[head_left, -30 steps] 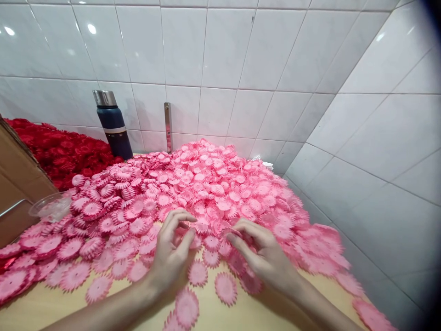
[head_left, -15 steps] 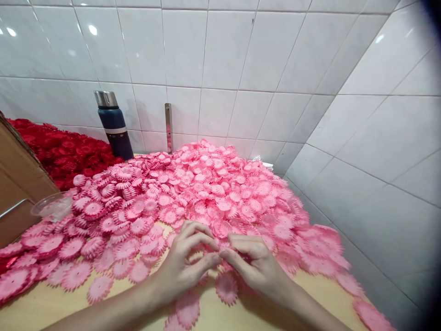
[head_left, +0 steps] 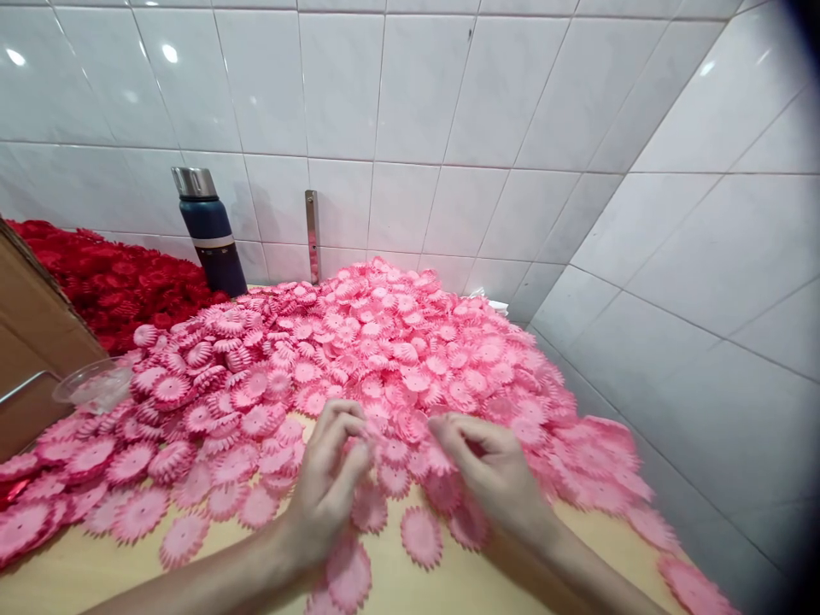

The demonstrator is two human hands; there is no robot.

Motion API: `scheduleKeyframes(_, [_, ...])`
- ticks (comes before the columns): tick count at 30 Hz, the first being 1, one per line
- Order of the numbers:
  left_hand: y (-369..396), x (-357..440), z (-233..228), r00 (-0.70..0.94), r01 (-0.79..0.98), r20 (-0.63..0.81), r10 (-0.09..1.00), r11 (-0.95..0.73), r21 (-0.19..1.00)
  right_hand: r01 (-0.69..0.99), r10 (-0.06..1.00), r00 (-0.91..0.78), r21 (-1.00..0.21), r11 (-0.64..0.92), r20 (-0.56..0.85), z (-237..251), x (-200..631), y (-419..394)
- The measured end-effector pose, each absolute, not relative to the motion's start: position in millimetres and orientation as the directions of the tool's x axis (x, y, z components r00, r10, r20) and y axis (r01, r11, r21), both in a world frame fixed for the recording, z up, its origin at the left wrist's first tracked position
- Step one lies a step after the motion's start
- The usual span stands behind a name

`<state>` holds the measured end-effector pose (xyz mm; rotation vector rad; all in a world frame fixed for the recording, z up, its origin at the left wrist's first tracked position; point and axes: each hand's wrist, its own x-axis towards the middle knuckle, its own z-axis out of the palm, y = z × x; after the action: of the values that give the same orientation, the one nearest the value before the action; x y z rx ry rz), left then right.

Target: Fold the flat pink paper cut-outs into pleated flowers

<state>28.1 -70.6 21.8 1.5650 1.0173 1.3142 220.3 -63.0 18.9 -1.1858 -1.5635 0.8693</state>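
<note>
white tiles; hands (head_left: 410, 478) in pink petals (head_left: 384, 359), flask (head_left: 208, 231) unlabelled.

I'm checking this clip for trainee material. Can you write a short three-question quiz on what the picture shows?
1. True or false: the flask stands against the tiled wall, between the red flowers and the pink flowers.
2. Multiple choice: where are the left hand and the right hand? A) on the flask B) at the near edge of the pink flowers C) inside the cardboard box
3. What colour is the bare table in front of the pile?

Key
1. True
2. B
3. Light yellowish wood tone
</note>
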Motion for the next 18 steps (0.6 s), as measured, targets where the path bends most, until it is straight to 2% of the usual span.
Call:
scheduleKeyframes(2, [-69, 30, 24, -0.016, -0.019, 0.266, 0.964, -0.267, 0.964, 0.270, 0.972, 0.072, -0.942, 0.199, 0.226, 20, 227, -58])
scheduleKeyframes(4, [-68, 31, 26, -0.029, -0.070, 0.210, 0.977, -0.211, 0.975, 0.285, 0.975, 0.112, -0.946, 0.153, 0.191, 22, 232, -56])
scheduleKeyframes(7, [-66, 33, 24, 0.070, -0.081, 0.104, 0.992, -0.099, 0.992, 0.336, 0.990, -0.016, -0.932, 0.137, 0.140, 26, 231, -58])
scheduleKeyframes(10, [-66, 32, 21, 0.053, -0.031, 0.074, 0.996, -0.072, 0.997, 0.386, 0.978, -0.147, -0.902, 0.194, 0.147, 29, 224, -63])
scheduleKeyframes(14, [-67, 30, 23, 0.149, 0.008, 0.108, 0.983, -0.110, 0.994, 0.446, 0.951, -0.231, -0.847, 0.289, 0.203, 26, 219, -67])
scheduleKeyframes(18, [-67, 28, 25, 0.268, 0.099, 0.222, 0.938, -0.256, 0.962, 0.429, 0.922, -0.300, -0.829, 0.359, 0.243, 24, 216, -71])
